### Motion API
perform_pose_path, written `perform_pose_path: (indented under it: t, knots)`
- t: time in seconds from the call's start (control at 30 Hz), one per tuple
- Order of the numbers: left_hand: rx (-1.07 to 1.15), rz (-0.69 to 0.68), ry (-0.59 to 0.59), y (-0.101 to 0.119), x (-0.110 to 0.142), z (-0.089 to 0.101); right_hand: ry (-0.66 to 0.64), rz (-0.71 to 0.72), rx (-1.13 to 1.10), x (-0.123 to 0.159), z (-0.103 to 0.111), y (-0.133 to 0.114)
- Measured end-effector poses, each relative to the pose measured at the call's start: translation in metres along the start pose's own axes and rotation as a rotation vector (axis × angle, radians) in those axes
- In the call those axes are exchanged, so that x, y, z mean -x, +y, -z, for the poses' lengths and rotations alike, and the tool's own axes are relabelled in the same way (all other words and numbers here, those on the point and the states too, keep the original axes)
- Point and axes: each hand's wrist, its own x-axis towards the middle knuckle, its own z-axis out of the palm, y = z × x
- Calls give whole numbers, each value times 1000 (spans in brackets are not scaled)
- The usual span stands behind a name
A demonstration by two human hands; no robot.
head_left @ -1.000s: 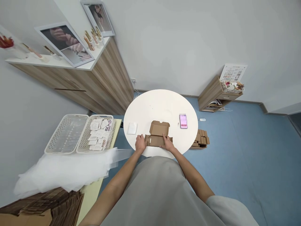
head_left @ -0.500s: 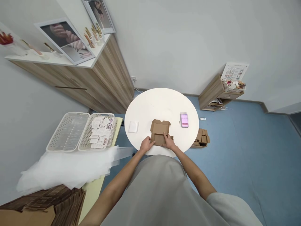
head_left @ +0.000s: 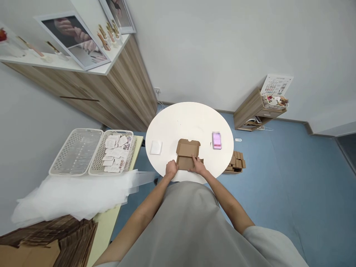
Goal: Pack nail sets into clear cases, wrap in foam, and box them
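A brown cardboard box (head_left: 188, 149) lies opened out near the front edge of the round white table (head_left: 191, 116), its notched lid flap spread away from me. My left hand (head_left: 171, 168) is closed at the box's near left side, fingers curled along the edge. At the near right corner, my right hand (head_left: 198, 165) grips the side panel, with a finger reaching over onto the inner face. A small side flap sticks out just right of that hand. Left of the box rests a flat white packet (head_left: 156, 147); to its right lies a phone (head_left: 217, 141) with a blurred pink screen.
White baskets, one holding paper cards (head_left: 115, 152), stand on a side table at left. Below them lie white translucent sheets (head_left: 75, 194) and stacked flat cardboard (head_left: 75, 241). A carton of folded boxes (head_left: 236, 162) sits on the floor, right of the table.
My left hand has curled more tightly at the box's left side. The right hand keeps its hold, and the box stays nearly in place. The whole view has shifted slightly.
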Motion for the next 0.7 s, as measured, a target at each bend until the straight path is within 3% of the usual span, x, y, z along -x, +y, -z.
perform_pose_path:
  t: [0.17,0.3,0.43,0.57,0.7]
  knots:
    - [-12,59,26,5,7,-1,188,56,-39,18,2,9]
    - [-9,89,42,4,11,-2,371,-93,-84,32,2,26]
    - [-5,99,49,4,12,-3,271,-279,-108,33,1,35]
    - [-5,104,50,5,13,-4,333,-414,-118,29,0,34]
    - [0,105,47,4,13,-5,285,-379,-125,29,4,30]
